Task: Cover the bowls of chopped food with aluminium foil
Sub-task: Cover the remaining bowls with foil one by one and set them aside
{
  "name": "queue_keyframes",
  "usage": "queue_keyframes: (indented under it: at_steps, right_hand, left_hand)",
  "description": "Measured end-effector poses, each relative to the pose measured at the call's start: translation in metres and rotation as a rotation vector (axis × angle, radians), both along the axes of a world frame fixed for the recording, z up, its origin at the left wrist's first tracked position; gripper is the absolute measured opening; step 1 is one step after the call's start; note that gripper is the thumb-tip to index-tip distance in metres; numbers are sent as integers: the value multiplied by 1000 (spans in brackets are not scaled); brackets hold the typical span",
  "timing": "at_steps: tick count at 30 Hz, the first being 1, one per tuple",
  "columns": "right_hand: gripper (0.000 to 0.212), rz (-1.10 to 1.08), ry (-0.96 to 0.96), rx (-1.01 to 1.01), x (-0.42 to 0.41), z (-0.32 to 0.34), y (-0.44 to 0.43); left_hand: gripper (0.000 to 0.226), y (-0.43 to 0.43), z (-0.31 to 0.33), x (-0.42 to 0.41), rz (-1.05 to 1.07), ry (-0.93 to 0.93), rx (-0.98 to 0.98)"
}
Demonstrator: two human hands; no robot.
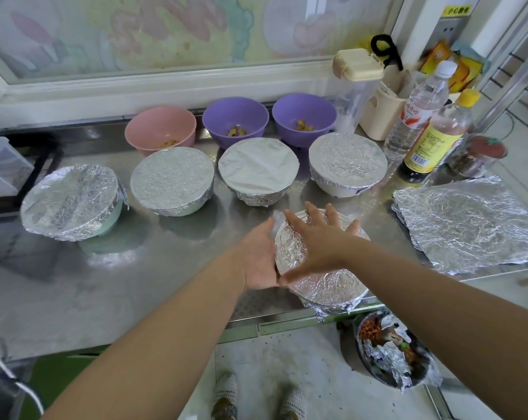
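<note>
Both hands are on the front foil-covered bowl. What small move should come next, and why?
Probably press the loose foil at the near rim down against the front bowl. The right hand lies flat on top, the left hand touches its side, but that corner sticks out.

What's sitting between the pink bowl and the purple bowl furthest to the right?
Another purple bowl, uncovered, with a few chopped bits inside, stands between the pink bowl and the right-hand purple bowl. The head view shows it.
</note>
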State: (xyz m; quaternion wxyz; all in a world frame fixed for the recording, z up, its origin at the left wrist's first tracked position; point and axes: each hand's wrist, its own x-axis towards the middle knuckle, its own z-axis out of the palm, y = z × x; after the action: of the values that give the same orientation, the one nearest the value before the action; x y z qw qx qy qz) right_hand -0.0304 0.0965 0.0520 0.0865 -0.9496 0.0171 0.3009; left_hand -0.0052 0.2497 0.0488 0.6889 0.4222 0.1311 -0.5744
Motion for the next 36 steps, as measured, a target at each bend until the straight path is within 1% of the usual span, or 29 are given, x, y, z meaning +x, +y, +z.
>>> queue_keyframes:
  at_steps: [2, 5, 7, 10, 12, 14, 16, 19, 21, 22, 24, 25, 26, 33, 35, 36]
  right_hand:
    - [149, -7, -3, -1, -1, 1, 0]
    - [146, -55, -15, 4, -3, 0, 3]
    - [144, -145, -31, 6, -5, -3, 8]
    - [144, -307, -43, 8, -8, -5, 17]
    - [148, -379, -32, 18, -8, -2, 19]
    - [155, -435, -13, 66, -3, -2, 14]
    - [162, -396, -16, 64, 1, 2, 7]
    - [154, -201, 3, -2, 3, 7, 1]
    - [151, -85, 29, -29, 1, 10, 2]
    - [150, -54, 39, -36, 1, 10, 3]
    - [148, -45, 45, -35, 2, 9, 3]
    - [147, -52, 47, -35, 2, 9, 3]
    - [146, -59, 47, -36, 2, 9, 3]
    - [146, -154, 39, -33, 3, 8, 0]
    - [147, -187, 28, -28, 2, 6, 0]
    - [149, -202, 26, -19, 2, 5, 0]
  left_hand:
    - [85, 2, -5, 3, -25, 8, 21]
    - [84, 4, -8, 4, 19, 5, 39]
    - [79, 6, -8, 3, 109, -43, 65]
    - [65, 11, -21, -2, 341, -164, 257]
    - [57, 17, -26, -16, 481, -248, 334]
    - [40, 20, -29, -36, 531, -323, 369]
    - [25, 19, -32, -53, 484, -388, 371]
    - [22, 15, -40, -58, 448, -433, 352]
    - [22, 10, -45, -51, 428, -414, 354]
    - [30, 8, -43, -48, 419, -404, 350]
    - [63, 3, -36, -43, 427, -326, 305]
    - [75, 2, -36, -40, 429, -293, 263]
    - [79, 0, -31, -38, 432, -275, 230]
    - [56, -5, -12, -27, 417, -200, 95]
    - [60, -3, -13, -27, 425, -179, 70]
    - [59, -1, -12, -28, 450, -179, 60]
